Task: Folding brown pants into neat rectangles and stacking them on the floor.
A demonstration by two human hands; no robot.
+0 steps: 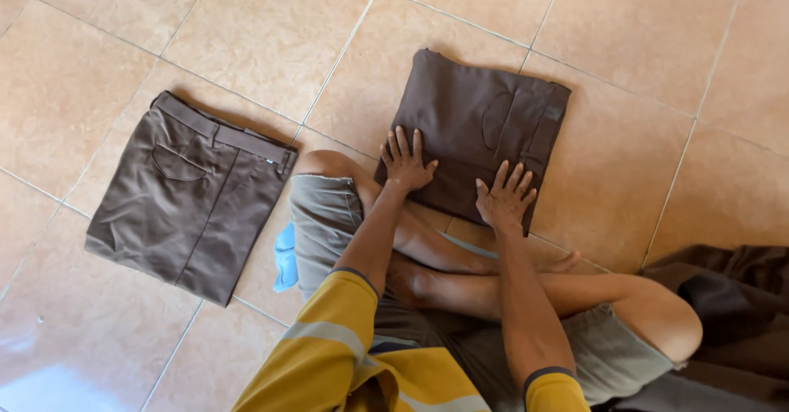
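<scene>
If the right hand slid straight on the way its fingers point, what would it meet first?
The right hand lies flat on the folded dark brown trousers, fingers pointing up the picture. Going on, it would cross more of that cloth, probably reaching the back pocket flap first, then the bare floor tiles beyond.

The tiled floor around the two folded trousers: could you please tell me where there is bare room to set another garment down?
Bare tan tile floor lies beyond both garments, and right of the dark brown folded trousers under the left hand and right hand. A narrower strip separates them from the grey-brown folded trousers. The lower right is crowded: crossed legs and a dark cloth heap.
</scene>
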